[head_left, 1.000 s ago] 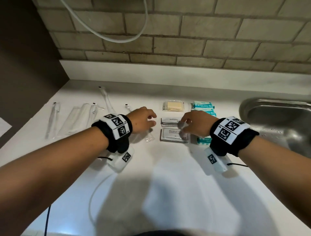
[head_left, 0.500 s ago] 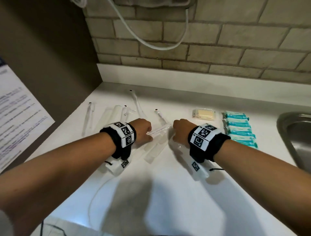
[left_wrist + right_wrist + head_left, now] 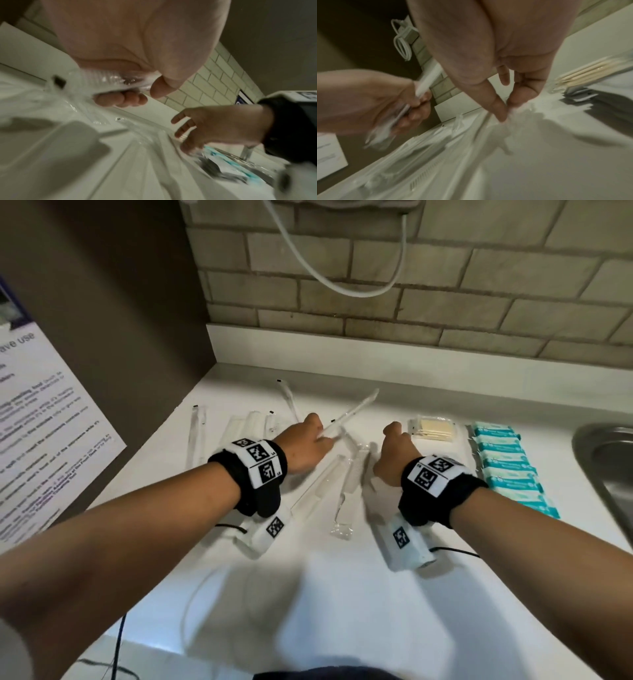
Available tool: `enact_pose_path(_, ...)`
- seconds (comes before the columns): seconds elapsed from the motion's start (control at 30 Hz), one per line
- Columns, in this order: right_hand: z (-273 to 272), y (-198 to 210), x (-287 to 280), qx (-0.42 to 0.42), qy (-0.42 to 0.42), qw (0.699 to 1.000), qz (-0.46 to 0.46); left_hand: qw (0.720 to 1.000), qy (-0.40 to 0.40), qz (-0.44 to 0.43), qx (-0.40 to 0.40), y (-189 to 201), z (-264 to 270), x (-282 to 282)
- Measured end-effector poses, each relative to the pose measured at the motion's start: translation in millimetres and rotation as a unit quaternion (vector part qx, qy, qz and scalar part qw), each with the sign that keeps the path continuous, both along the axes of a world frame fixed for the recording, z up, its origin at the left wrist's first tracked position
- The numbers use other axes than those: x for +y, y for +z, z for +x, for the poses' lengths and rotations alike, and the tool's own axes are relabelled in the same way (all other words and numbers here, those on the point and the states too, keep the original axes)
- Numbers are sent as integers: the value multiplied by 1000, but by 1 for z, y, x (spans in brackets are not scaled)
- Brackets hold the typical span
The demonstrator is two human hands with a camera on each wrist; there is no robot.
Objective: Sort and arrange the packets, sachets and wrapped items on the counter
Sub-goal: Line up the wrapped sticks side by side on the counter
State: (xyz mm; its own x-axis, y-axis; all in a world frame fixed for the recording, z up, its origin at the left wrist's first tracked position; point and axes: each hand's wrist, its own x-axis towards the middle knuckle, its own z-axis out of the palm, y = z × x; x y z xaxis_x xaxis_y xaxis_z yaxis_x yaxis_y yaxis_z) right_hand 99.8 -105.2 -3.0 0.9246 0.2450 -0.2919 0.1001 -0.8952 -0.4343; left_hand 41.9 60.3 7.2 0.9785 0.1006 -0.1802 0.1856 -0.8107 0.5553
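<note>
Several long items in clear wrappers lie on the white counter point(image 3: 342, 594). My left hand point(image 3: 308, 440) grips one wrapped stick point(image 3: 352, 412) by its near end, the far end slanting up toward the back wall. The left wrist view shows its fingers and thumb point(image 3: 142, 93) curled round the crinkled wrapper point(image 3: 102, 79). My right hand point(image 3: 394, 446) sits over the top end of a wrapped comb point(image 3: 352, 484). In the right wrist view its thumb and forefinger point(image 3: 506, 106) pinch that clear wrapper. Another long wrapped item point(image 3: 318, 484) lies beside the comb.
A packet of wooden sticks point(image 3: 433, 431) and a column of teal packets point(image 3: 507, 463) lie to the right, then the steel sink point(image 3: 609, 474). More wrapped items point(image 3: 246, 429) lie at the left near a brown side wall with a printed notice point(image 3: 41, 440). A white cable point(image 3: 342, 268) hangs on the tiles.
Both hands left the flat sachets and moved left to the long wrapped items. The left hand has raised one wrapped stick, now tilted upward; the right hand has closed on a wrapper.
</note>
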Motion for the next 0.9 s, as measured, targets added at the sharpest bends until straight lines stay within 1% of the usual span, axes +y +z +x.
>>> enact_pose_path(0.07,5,5,-3,-26,-13,999,16,999,-22,8,43,-11,-6,-4)
enact_pose_path(0.13,9,9,-7,-55,-30,998,32,995,-36,57,80,-23,-12,-7)
enact_pose_path(0.23,12,13,-11,-70,-41,995,48,986,-40,122,109,-38,-19,-12)
enact_pose_path(0.37,9,14,-13,-70,-42,995,60,986,-40,134,91,-44,-18,-12)
enact_pose_path(0.47,1,13,-7,-68,-27,996,47,984,-29,147,93,-41,-13,5)
enact_pose_path(0.6,-8,11,10,-45,24,998,-30,981,-27,172,84,-38,-14,30)
enact_pose_path(0.67,-8,9,20,-33,46,997,-61,982,-21,169,80,-35,-18,43)
enact_pose_path(0.7,-7,9,26,-31,46,996,-63,984,-13,162,77,-31,-19,50)
enact_pose_path(0.8,-2,8,46,-24,34,999,-27,989,4,131,66,-14,-20,75)
enact_pose_path(0.9,2,10,68,-2,37,999,5,990,33,133,34,-1,-24,100)
